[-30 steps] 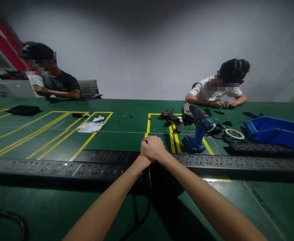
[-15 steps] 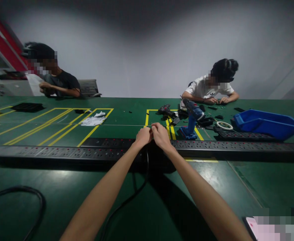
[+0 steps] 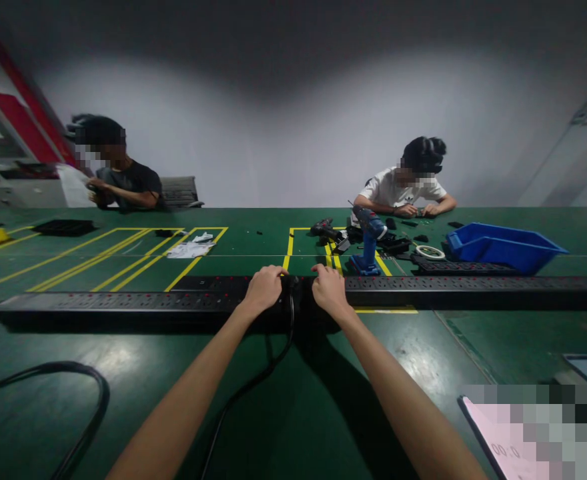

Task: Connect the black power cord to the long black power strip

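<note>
A long black power strip (image 3: 123,302) lies across the table on the left, its sockets facing up. Another long black power strip (image 3: 473,285) extends to the right. Between my hands a black cable (image 3: 291,327) rises to a dark fitting at the middle of the strips and trails down toward me. My left hand (image 3: 265,291) is curled over the black strip just left of the cable. To the right of it, my right hand (image 3: 330,291) bends its fingers round the dark block where the strips meet. The undersides of both hands are hidden.
A blue cordless drill (image 3: 368,240) stands behind my right hand, near a blue bin (image 3: 503,248) and a roll of tape (image 3: 429,253). White papers (image 3: 192,248) lie at the left. A thick black cable (image 3: 98,400) loops nearer me. Two people sit opposite.
My hands, which were together over the middle, have moved apart, left hand leftward and right hand slightly rightward. The dark fitting and cable between them now show. The view has shifted.
</note>
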The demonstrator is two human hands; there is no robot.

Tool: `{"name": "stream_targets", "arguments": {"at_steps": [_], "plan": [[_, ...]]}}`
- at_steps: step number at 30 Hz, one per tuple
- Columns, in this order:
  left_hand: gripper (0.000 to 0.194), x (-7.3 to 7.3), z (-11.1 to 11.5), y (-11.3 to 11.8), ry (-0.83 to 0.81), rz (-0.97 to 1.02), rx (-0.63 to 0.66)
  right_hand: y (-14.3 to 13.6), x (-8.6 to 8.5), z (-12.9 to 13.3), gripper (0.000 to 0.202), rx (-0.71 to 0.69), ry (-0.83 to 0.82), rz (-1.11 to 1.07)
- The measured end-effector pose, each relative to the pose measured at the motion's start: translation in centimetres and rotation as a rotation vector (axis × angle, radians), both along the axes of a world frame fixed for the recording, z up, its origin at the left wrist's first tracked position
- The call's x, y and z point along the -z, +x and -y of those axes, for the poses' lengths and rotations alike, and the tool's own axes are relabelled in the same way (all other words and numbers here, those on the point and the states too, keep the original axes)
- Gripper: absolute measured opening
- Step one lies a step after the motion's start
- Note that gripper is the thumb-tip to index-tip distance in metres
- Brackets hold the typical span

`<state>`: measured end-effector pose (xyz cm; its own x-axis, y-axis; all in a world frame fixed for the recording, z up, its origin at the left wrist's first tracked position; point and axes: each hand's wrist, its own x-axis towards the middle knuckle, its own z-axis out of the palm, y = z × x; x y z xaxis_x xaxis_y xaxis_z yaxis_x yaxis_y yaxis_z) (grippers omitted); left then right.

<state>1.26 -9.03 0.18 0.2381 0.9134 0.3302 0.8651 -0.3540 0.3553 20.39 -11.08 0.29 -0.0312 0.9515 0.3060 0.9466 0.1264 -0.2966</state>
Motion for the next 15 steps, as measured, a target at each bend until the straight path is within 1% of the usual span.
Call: {"name": "stream_targets", "arguments": {"at_steps": [5,11,15], "plan": [[0.034,1.0,0.6,0.2,0.017,-0.017,0.047,-0.3,1.2,0.1,0.034,-0.006,0.025,0.136],[0.035,1.2,0.5,0.1,-0.023,-0.035,0.046,-0.4,1.3,0.1,0.034,-0.013,0.027,0.188],[0.035,1.1,0.6,0.1,-0.011,-0.038,0.048,-0.4,1.3,0.2,0.034,-0.018,0.049,0.191]]}}
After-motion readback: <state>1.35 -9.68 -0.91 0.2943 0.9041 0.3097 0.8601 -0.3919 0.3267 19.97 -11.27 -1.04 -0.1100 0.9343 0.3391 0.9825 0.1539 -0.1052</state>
